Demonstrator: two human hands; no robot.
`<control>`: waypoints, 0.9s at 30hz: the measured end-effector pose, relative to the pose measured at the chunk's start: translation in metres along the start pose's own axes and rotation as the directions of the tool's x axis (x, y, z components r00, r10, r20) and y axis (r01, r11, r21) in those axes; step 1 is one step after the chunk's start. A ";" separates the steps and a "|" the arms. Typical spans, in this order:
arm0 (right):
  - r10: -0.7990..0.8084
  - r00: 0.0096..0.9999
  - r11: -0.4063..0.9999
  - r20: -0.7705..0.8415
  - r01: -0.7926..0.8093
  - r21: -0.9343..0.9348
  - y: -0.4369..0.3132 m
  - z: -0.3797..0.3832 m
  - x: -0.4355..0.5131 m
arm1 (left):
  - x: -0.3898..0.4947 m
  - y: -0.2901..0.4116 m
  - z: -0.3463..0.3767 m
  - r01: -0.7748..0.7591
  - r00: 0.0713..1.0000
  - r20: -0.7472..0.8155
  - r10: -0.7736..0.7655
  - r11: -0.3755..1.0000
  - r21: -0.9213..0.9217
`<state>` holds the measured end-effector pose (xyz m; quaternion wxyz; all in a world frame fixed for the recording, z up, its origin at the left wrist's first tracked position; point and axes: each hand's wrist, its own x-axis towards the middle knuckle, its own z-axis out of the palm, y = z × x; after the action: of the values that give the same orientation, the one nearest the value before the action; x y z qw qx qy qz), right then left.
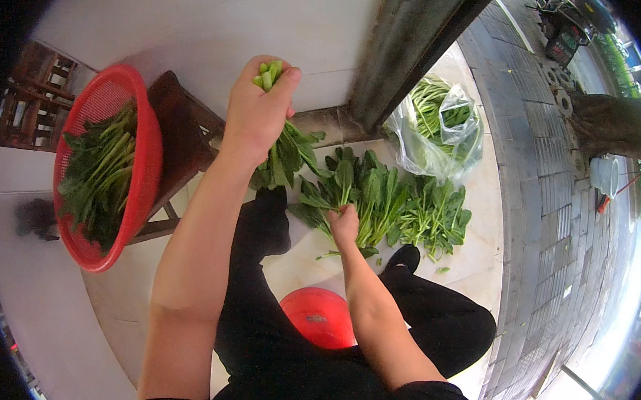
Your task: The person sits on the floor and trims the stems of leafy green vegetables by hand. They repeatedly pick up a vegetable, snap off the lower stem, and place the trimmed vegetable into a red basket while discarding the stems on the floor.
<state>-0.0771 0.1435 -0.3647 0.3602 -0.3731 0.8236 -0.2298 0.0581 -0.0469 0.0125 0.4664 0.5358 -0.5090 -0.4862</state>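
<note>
Raised near the wall, my left hand [263, 104] grips a bunch of leafy green vegetables [287, 156] by its stems; the cut ends show above the thumb and the leaves hang below. Lower and to the right, my right hand [344, 224] is closed around the stems of leafy greens [344, 182] at the left side of a pile. More of these greens [436, 213] lie spread on the pale tiled floor. At the left, a red plastic colander [153, 160] holds a heap of greens [102, 173] with their stems side by side.
The colander is on a dark wooden stool [178, 128]. Beyond the pile, a clear plastic bag [457, 159] holds long green beans [430, 104]. A red plastic object [318, 317] is between my legs. A metal post [403, 55] stands by the wall; grey paving [539, 187] and a tree trunk [615, 126] lie right.
</note>
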 end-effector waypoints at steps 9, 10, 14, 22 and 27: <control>0.117 0.968 0.460 0.222 -0.251 0.852 -0.018 -0.111 -0.027 | -0.034 0.002 0.020 -0.347 0.935 0.270 0.231 0.757 0.553; 0.075 0.978 0.459 0.196 -0.208 0.864 -0.027 -0.123 -0.032 | -0.037 -0.003 0.024 -0.429 0.900 0.347 0.264 0.681 0.593; -0.090 0.988 0.395 0.125 -0.080 0.915 -0.065 -0.165 -0.048 | -0.050 -0.029 0.039 -0.692 0.721 0.607 0.335 0.409 0.595; -0.316 0.942 0.368 0.110 0.015 0.930 -0.112 -0.221 -0.080 | -0.090 -0.056 0.067 -0.929 0.368 0.871 0.326 0.170 0.329; -0.335 0.929 0.410 0.157 -0.006 0.912 -0.126 -0.247 -0.090 | -0.096 -0.062 0.075 -0.937 0.348 0.870 0.350 0.124 0.325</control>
<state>-0.1673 0.1633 -0.0882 0.6049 -0.2342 0.4612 -0.6055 -0.0114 0.0511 -0.0520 0.1377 0.1832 -0.9724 -0.0445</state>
